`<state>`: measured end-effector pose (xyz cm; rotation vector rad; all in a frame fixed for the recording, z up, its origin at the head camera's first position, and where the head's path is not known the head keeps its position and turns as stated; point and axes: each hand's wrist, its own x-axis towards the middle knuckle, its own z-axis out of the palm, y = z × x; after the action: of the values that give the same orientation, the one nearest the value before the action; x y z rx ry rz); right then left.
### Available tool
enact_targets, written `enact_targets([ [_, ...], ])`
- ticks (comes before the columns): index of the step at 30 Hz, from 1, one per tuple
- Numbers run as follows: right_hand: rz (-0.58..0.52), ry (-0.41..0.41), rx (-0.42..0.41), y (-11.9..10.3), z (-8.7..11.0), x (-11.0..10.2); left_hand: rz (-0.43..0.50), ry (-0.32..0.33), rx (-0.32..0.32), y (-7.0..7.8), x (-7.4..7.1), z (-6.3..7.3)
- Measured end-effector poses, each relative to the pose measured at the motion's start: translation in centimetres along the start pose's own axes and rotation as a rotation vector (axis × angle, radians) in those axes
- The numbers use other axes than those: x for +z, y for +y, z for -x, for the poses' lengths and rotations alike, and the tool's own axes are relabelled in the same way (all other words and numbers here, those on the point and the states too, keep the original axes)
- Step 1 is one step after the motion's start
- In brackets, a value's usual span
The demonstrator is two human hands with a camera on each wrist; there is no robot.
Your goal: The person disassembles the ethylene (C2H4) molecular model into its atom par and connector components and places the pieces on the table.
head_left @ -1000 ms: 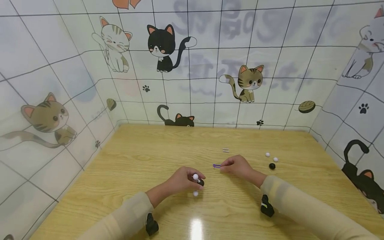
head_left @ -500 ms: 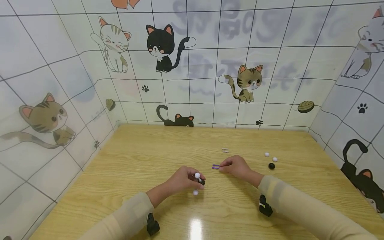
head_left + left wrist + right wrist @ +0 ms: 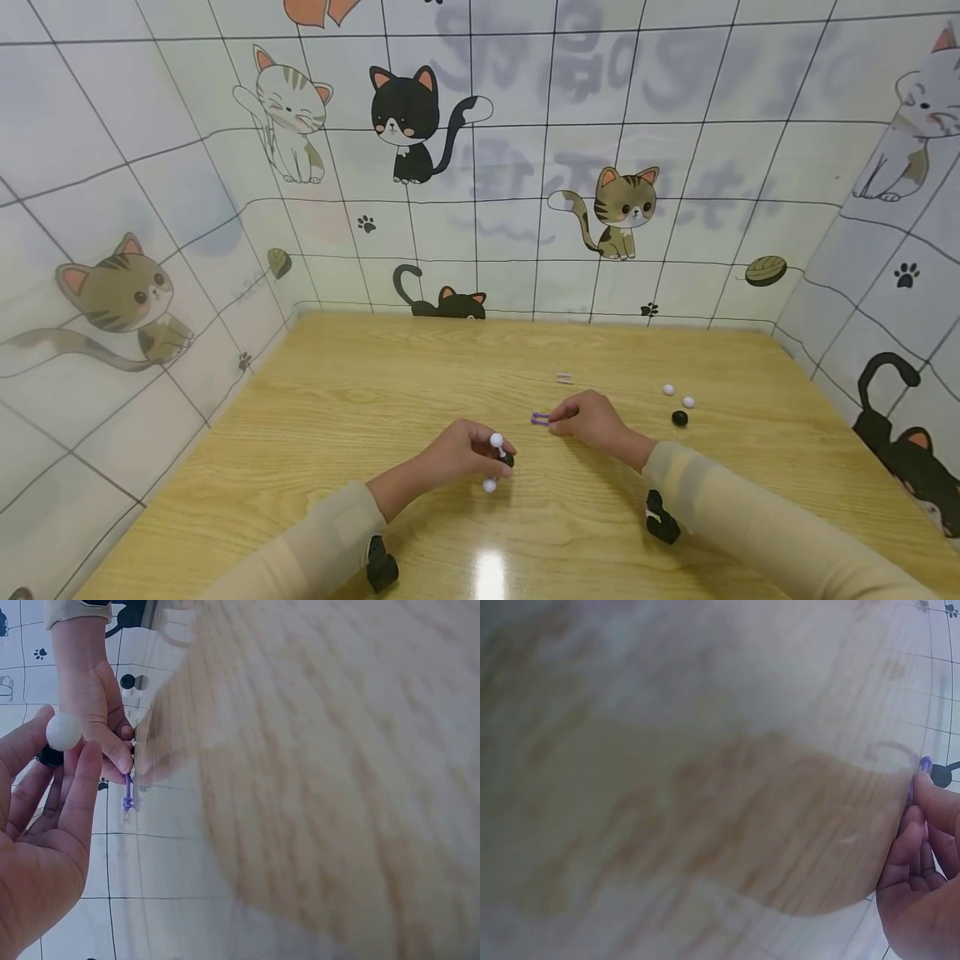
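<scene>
My left hand holds a small ball-and-stick molecular model between thumb and fingers, above the table. It has a black ball and white balls, one white ball on top and another white ball below. In the left wrist view the upper white ball hides part of the black one. To the right, at table level, my right hand pinches the ends of purple connector sticks, which lie side by side and point left. The right wrist view shows only a bit of purple at the fingertips.
Pale short sticks lie on the wooden table behind my right hand. Farther right are a white ball, a second white ball and a loose black ball. A cat-patterned wall cloth stands behind and at both sides.
The model in my left hand has tilted slightly, its top white ball shifting a little to the right. My right hand stays almost still at the purple sticks.
</scene>
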<state>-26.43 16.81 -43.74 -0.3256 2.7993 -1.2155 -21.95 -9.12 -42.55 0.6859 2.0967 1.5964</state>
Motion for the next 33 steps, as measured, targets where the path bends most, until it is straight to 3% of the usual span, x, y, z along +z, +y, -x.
enact_targets([
  [8, 0.003, 0.008, -0.008, 0.1, -0.1, 0.0, 0.025, -0.016, 0.010, 0.0, -0.1, -0.1],
  [19, -0.029, 0.017, 0.000, 0.3, 0.1, 0.0, 0.174, -0.023, 0.012, -0.2, 0.0, -0.3],
  [28, -0.052, 0.012, 0.002, -0.1, 0.7, -0.3, 0.101, -0.007, 0.031, -0.3, 0.1, -0.1],
  [33, -0.066, 0.004, 0.009, -0.1, 0.9, -0.5, 0.107, 0.007, 0.031, -0.3, 0.2, -0.1],
])
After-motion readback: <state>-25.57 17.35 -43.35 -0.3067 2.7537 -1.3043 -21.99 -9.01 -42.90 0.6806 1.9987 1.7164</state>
